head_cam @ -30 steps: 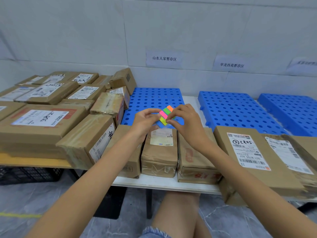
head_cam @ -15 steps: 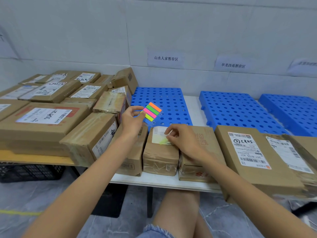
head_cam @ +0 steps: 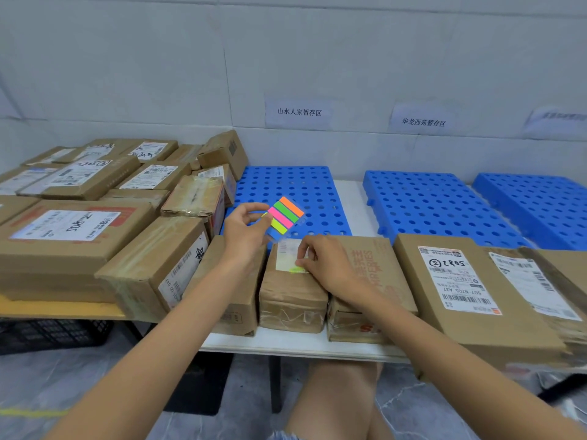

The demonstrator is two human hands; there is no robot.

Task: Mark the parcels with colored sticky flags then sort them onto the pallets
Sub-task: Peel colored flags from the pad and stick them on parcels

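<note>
Left hand [head_cam: 244, 230] pinched the neon-striped sticky-flag pad [head_cam: 284, 219] clear at eleven o'clock while right hand [head_cam: 327, 265] pinched a yellow paper flag [head_cam: 297, 269] onto the brown cardboard parcel [head_cam: 292, 290].

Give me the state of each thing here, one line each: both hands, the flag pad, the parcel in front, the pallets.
small parcel: taped shut, flat on the table.
left hand: holds the flag pad up.
flag pad: tilted, coloured strips facing the camera.
right hand: pinches a yellow flag against the parcel's label.
yellow flag: on the label's lower edge.
pallets: flat, side by side.
</note>
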